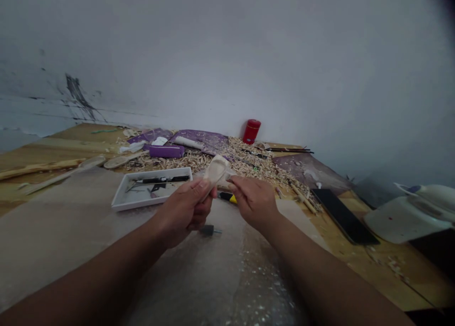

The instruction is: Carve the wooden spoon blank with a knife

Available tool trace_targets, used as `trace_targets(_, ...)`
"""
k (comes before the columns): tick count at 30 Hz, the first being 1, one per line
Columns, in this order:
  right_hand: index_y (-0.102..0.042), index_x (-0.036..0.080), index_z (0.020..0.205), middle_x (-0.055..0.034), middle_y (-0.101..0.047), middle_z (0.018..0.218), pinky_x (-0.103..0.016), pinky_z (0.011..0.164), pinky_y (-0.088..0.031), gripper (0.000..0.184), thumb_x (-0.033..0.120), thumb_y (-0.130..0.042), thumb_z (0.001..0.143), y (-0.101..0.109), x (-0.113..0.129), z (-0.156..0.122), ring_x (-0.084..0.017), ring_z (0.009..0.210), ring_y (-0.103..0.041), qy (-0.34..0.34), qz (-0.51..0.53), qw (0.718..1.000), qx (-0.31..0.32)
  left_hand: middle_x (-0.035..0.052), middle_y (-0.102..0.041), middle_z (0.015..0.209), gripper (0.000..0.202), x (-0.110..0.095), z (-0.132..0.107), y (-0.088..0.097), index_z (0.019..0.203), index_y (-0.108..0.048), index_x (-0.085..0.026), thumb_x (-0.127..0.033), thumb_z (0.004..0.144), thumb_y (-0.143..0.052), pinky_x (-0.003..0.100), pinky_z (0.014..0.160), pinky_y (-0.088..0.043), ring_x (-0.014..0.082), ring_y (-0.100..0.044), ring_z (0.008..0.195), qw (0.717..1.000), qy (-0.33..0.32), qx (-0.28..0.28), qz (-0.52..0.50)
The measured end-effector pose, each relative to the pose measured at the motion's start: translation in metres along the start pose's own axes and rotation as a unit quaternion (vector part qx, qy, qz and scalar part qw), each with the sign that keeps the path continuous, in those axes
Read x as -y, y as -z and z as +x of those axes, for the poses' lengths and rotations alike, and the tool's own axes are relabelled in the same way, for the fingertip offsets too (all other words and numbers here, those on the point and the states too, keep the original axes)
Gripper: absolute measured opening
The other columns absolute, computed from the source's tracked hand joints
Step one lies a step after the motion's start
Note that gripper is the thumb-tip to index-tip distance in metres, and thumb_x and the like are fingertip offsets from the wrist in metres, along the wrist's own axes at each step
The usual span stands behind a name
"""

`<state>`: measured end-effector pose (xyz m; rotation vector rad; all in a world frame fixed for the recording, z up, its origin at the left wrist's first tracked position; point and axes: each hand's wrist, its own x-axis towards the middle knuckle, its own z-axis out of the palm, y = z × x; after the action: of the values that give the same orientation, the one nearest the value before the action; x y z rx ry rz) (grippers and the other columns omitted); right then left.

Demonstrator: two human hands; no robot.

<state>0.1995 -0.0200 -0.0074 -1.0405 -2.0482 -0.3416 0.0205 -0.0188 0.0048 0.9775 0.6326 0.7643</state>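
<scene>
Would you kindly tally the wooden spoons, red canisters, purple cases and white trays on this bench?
Wooden spoons: 3, the held spoon plus two lying at the left
Red canister: 1
Purple case: 1
White tray: 1
Total: 6

Dim, flat, soft-shadowed light; slightly blurred throughout; wide-angle bending at the edges; dark vignette top right.

Near us the grey sheet [64, 240] lies open, save a small dark peg [208, 230] under our left hand [185, 211] and right hand [254, 203], whose gap a wooden spoon [215, 170] partly fills. Ahead a white tray [138, 200] and a heap of wood shavings [249, 167] block the way; on the right, a black slab [343, 215] and a white appliance [408, 217].
</scene>
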Motion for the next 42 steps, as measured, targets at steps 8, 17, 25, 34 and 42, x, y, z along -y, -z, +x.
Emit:
trace_targets(8,-0.058,0.015,0.095,-0.0050,-0.064,0.077,-0.023,0.065,-0.041,0.024,0.026,-0.040,0.085,-0.001,0.004,0.000,-0.012,0.068,-0.058,-0.019,-0.024,0.999,-0.012,-0.0089,-0.023,0.046,0.024,0.002,0.001,-0.002,0.074,-0.044,-0.019,-0.041,0.080,-0.040,0.014,0.033,-0.011,0.0033,-0.011,0.038,0.999,-0.007,-0.002,0.042)
trace_targets(17,-0.056,0.014,0.076,-0.0025,-0.055,0.058,-0.024,0.056,-0.035,0.026,0.021,-0.033,0.086,-0.002,0.021,0.005,-0.012,0.054,-0.050,-0.001,-0.065,0.996,0.056,-0.0090,-0.024,0.046,0.024,0.008,0.004,-0.002,0.074,-0.044,-0.018,-0.041,0.080,-0.042,0.015,0.034,-0.012,0.0024,-0.014,0.037,0.998,-0.030,-0.008,0.051)
trace_targets(25,-0.055,0.015,0.074,-0.0015,-0.053,0.057,-0.024,0.055,-0.032,0.023,0.020,-0.035,0.084,-0.004,0.017,0.004,-0.012,0.054,-0.047,0.014,-0.079,0.996,0.040,-0.0083,-0.027,0.047,0.023,0.011,0.005,-0.002,0.073,-0.044,-0.018,-0.040,0.080,-0.043,0.014,0.036,-0.018,0.0019,-0.020,0.038,0.996,-0.051,-0.029,0.073)
trace_targets(34,-0.055,0.015,0.076,-0.0014,-0.052,0.058,-0.024,0.056,-0.033,0.021,0.019,-0.036,0.085,-0.003,0.014,0.005,-0.012,0.056,-0.046,0.028,-0.086,0.995,0.032,-0.0087,-0.022,0.046,0.026,0.010,0.002,-0.006,0.072,-0.043,-0.018,-0.043,0.080,-0.041,0.015,0.034,-0.012,0.0028,-0.013,0.038,0.999,-0.021,-0.030,0.035)
trace_targets(42,-0.055,0.016,0.076,-0.0011,-0.054,0.059,-0.025,0.057,-0.035,0.020,0.018,-0.037,0.084,-0.013,0.027,-0.003,-0.012,0.056,-0.048,0.087,-0.028,0.994,0.066,-0.0092,-0.021,0.042,0.032,0.005,0.005,0.000,0.067,-0.042,-0.019,-0.048,0.078,-0.041,0.015,0.033,-0.011,0.0027,-0.012,0.035,0.997,-0.021,-0.079,-0.018)
